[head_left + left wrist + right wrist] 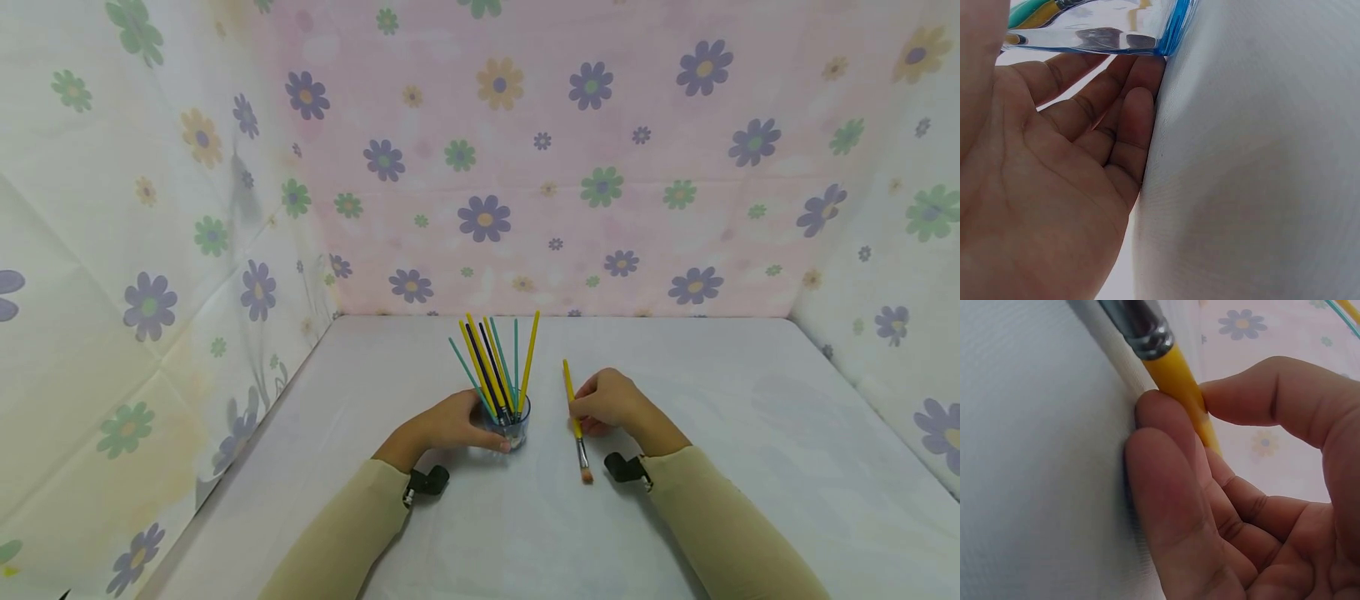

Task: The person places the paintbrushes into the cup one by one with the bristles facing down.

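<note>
A clear, blue-tinted glass cup (pixel 517 433) stands on the table, full of paintbrushes (pixel 529 358) with yellow, teal and dark handles that lean outward, handle ends up. My left hand (pixel 448 423) holds the cup from its left side, thumb in front and fingers behind. In the left wrist view the cup's base (pixel 1116 40) shows above the curled fingers. To the right of the cup, my right hand (pixel 617 406) pinches a yellow paintbrush (pixel 567 379) by its handle, between thumb and fingers. The brush's tan bristles (pixel 587 477) point toward me; its handle end points away.
White cloth covers the table (pixel 712 517). A pink flowered sheet (pixel 540 217) hangs at the back, and a pale flowered sheet (pixel 172 250) lines the left side, with another on the right. Dark wrist cameras (pixel 429 481) are strapped to both wrists.
</note>
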### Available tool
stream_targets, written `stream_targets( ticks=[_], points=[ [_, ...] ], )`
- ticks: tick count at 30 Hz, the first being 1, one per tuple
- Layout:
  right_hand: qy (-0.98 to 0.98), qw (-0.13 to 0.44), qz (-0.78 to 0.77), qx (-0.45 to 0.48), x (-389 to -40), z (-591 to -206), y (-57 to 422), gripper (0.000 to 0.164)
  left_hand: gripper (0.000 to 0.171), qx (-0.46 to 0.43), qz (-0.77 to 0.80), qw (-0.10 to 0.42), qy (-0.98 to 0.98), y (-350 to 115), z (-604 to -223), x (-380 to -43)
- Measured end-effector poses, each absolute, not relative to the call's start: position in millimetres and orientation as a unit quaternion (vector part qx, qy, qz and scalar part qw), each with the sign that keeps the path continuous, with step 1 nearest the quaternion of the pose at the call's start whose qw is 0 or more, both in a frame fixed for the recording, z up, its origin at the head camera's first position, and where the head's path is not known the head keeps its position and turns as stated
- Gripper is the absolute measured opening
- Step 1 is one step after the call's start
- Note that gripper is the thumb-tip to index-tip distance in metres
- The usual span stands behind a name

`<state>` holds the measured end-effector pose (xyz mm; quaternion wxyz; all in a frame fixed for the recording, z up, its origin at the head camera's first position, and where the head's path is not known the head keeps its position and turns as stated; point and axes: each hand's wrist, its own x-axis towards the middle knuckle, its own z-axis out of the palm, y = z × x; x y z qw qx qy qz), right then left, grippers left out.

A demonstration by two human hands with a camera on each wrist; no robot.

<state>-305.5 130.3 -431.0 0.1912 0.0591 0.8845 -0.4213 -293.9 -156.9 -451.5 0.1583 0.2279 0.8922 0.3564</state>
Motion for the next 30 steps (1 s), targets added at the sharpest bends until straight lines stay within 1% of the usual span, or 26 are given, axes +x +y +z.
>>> stream_targets(
  ticks=[9,18,23,30],
  points=[
    [0.879,0.172,-0.441,0.054,-304.7,-428.6,128.2,0.026,0.078,0.228,0.353,0.157,0.894,-160.7,-450.3,-289.5],
    [0.873,0.156,-0.459,0.052,-304.3,-425.3,129.6,0.028,0.074,0.226,0.359,0.156,0.892,-158.1,-453.6,-290.3],
    [0.868,0.147,-0.471,0.052,-304.5,-421.4,130.5,0.027,0.071,0.234,0.356,0.154,0.891,-156.8,-453.8,-292.3],
    [0.861,0.13,-0.49,0.041,-302.5,-416.4,131.5,0.026,0.077,0.231,0.362,0.164,0.888,-157.0,-452.4,-292.7]
  ],
)
